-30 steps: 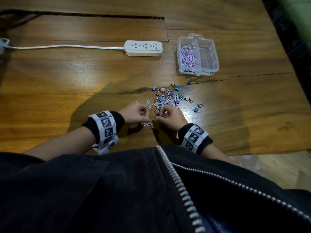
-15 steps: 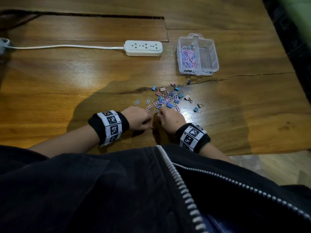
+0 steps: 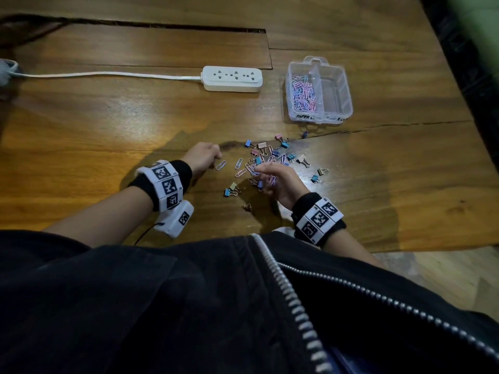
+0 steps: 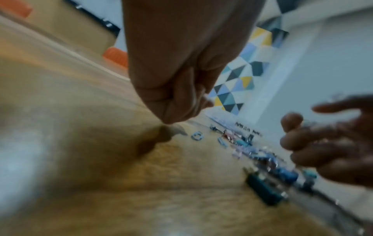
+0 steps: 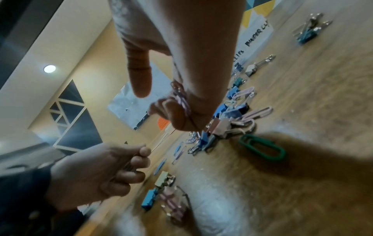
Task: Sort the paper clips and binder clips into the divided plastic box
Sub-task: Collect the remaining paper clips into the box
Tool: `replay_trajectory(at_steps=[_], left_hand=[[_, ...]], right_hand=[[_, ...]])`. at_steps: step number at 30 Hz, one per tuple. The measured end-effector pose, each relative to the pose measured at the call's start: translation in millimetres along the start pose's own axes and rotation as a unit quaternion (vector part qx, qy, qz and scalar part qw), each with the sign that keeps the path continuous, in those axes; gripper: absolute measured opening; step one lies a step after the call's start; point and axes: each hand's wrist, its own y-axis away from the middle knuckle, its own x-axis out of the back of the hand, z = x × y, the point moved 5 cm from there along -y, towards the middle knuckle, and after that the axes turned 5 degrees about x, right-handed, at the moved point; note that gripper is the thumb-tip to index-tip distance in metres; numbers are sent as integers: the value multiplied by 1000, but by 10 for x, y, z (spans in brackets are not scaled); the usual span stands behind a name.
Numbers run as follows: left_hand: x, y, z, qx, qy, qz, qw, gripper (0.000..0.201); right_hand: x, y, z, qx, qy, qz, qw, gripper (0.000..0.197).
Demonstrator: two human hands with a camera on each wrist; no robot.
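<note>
A clear divided box (image 3: 348, 103) stands at the back right; its left compartment holds paper clips (image 3: 303, 93) and its right one looks empty. Loose binder clips (image 3: 272, 155) and paper clips lie mixed on the wood in front of it. My left hand (image 3: 206, 155) is curled into a fist (image 4: 177, 102) just left of a single paper clip (image 3: 221, 165); thin wire shows between its fingers (image 5: 139, 161). My right hand (image 3: 275, 179) hovers over the pile's near side, gripping several pink and purple paper clips (image 5: 181, 99) with its forefinger out.
A white power strip (image 3: 232, 78) with its cord runs along the back left. Two binder clips (image 3: 231, 189) lie between my hands. A green paper clip (image 5: 262, 146) lies near my right hand. The table's front edge (image 3: 405, 248) is close to my body.
Both hands have left the near edge. The left fist moved forward and left to the single paper clip. The right hand rose over the pile with clips in it, uncovering two binder clips.
</note>
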Motion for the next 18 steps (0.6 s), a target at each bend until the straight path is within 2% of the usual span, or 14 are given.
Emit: replay_trajectory(at_steps=[2,4,5,7,8,12,13,15,18], left_hand=[[25,-16,15,-34,-184,60,980,33],[15,12,37,-54,-307,104,944,36],[-3,15,41,-61,-341,111,931,37],[-56,25,54,-74,-381,106,915,38],[-88,25,64,-81,-395,101,910,37],[-206,51,95,-69,-437,95,892,34],[-229,78,107,-64,-437,96,892,32],[-268,113,121,-60,-403,83,910,29],[-242,96,164,-53,-262,63,962,20]], right_hand=[[-13,-40,6,29,143,22,989,21],[-55,-66,14,68,328,32,942,14],[-83,-68,18,84,405,30,910,9],[-130,-76,16,104,521,28,847,15],[-147,-79,5,105,554,31,825,18],[-209,-98,-36,91,622,22,778,18],[-233,-89,-33,91,639,14,764,18],[-275,-66,-5,102,669,-4,736,22],[-288,-39,29,128,679,-11,723,25]])
